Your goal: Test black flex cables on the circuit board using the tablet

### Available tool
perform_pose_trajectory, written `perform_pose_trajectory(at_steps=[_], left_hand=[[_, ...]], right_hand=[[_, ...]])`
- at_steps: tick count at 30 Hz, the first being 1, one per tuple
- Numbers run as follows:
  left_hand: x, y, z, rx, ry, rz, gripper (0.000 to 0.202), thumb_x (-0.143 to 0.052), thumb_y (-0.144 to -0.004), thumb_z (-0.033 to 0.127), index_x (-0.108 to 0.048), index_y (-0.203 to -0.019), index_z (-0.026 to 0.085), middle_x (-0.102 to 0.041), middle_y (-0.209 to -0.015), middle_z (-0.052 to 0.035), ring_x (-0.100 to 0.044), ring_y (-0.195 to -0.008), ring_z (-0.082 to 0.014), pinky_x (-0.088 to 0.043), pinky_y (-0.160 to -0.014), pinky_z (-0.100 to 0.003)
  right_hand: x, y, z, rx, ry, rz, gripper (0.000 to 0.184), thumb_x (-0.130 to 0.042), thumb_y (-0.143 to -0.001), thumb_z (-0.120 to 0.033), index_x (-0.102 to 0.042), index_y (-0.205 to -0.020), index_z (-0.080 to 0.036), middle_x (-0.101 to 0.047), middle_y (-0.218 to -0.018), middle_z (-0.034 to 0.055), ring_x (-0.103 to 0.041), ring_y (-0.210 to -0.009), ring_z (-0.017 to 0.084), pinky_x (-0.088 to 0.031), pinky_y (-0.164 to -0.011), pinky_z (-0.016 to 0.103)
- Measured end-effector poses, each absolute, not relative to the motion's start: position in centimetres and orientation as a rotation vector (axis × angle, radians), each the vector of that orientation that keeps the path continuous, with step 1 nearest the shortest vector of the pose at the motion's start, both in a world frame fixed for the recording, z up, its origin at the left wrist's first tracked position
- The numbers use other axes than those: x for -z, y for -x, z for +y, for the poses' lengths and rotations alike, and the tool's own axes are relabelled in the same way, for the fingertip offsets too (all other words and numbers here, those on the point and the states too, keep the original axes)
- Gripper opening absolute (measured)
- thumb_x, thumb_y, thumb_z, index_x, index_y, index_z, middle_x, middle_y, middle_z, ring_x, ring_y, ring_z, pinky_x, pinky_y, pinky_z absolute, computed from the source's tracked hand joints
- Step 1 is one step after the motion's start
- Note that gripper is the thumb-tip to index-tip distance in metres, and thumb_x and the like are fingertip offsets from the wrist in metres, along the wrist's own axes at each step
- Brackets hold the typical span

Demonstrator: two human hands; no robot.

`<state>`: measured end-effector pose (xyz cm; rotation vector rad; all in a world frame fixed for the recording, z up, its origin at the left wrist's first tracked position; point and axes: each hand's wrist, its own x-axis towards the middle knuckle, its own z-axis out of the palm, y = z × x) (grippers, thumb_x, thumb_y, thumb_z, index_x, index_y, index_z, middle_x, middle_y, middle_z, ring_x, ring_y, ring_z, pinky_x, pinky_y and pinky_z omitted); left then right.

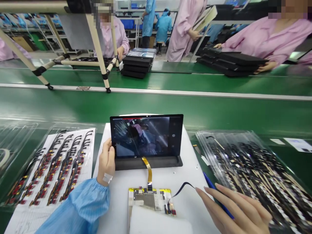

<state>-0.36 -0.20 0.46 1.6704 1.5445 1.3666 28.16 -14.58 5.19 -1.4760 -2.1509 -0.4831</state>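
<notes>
A lit tablet screen (146,136) stands tilted in a black holder (158,164), showing a camera picture. My left hand (106,161) is curled round the screen's left edge. From the screen a gold ribbon cable (147,169) runs down to an opened tablet board (146,198) with yellow tape along its top. A white pad (158,222) covers the board's lower part. On the right, a thin black flex cable (181,187) rises from the board. My right hand (236,208) has its fingers apart, one fingertip at that cable's free end. A blue stick-like tool (208,180) lies partly hidden under it.
Clear trays of flex cables lie on both sides, one left (58,165) and one right (243,169). The white work board (187,169) rests on a green bench (156,104). Beyond are a pipe frame (99,55), stacked black trays (136,65) and co-workers in pink and blue.
</notes>
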Motion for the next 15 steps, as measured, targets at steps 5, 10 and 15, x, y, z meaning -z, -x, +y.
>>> perform_pose_trajectory(at_steps=[5,10,15], left_hand=[[-0.53,0.3,-0.22,-1.343,-1.643,1.537,0.036,-0.039,-0.086,0.04,-0.048,-0.111,0.016,-0.063,-0.1,-0.0089,-0.061,-0.092,-0.0227,-0.05,-0.078,-0.034],[-0.65,-0.25,0.03,-1.375,-1.628,1.609,0.043,-0.058,-0.073,0.043,-0.047,-0.105,0.016,-0.063,-0.087,-0.0074,-0.063,-0.079,-0.0224,-0.051,-0.07,-0.034],[-0.35,-0.37,0.35,-1.399,-1.632,1.645,0.043,-0.06,-0.071,0.043,-0.047,-0.102,0.016,-0.063,-0.089,-0.0088,-0.062,-0.081,-0.0233,-0.051,-0.07,-0.035]], right_hand=[[-5.34,-27.77,-14.52,0.513,1.475,-2.092,0.02,-0.047,-0.092,-0.016,-0.065,-0.097,-0.025,-0.066,-0.089,0.0005,-0.059,-0.091,0.016,-0.039,-0.084,0.031],[-5.43,-27.71,-14.61,0.549,1.476,-2.073,0.019,-0.048,-0.092,-0.018,-0.065,-0.098,-0.025,-0.066,-0.088,-0.0001,-0.059,-0.092,0.016,-0.039,-0.088,0.029],[-5.47,-27.52,-14.63,0.552,1.456,-2.047,0.021,-0.044,-0.094,-0.016,-0.065,-0.095,-0.022,-0.066,-0.089,0.0014,-0.058,-0.095,0.016,-0.038,-0.088,0.03]])
